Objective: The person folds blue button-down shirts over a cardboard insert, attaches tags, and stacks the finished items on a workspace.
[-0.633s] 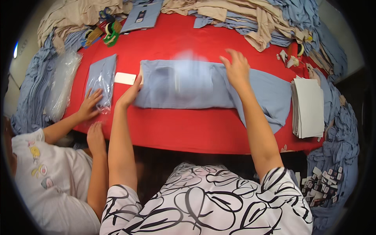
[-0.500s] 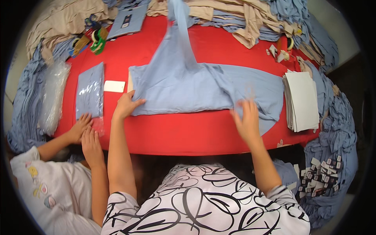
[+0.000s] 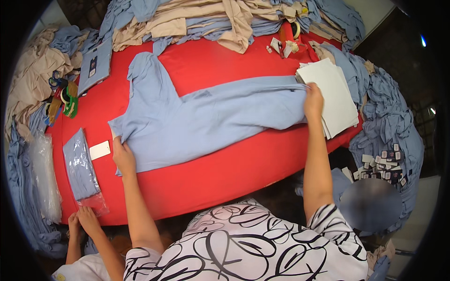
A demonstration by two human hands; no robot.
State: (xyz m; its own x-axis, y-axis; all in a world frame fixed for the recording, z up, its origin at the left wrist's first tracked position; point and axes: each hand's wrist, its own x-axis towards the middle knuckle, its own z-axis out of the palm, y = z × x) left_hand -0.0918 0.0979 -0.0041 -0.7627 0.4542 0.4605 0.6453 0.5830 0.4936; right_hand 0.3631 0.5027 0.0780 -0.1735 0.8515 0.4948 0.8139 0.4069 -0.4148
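A light blue garment, partly folded lengthwise, lies across the red table. One sleeve-like part points away from me at its left end. My left hand grips the garment's left edge, fingers curled over the cloth; a small pale strip shows under that edge. At the other end, my right hand pinches the cloth's right edge, beside a stack of white sheets. The fingertips of this hand are partly hidden.
Left of the garment are a white tag and a bagged blue garment; another person's hands are at its bag. Clear plastic bags, tape rolls and piles of blue and beige clothes line the red table's edges.
My right hand has moved right and away and now holds the garment's right end. My left hand has closed on the left edge. The sleeve-like part has dropped to the table. The view has turned.
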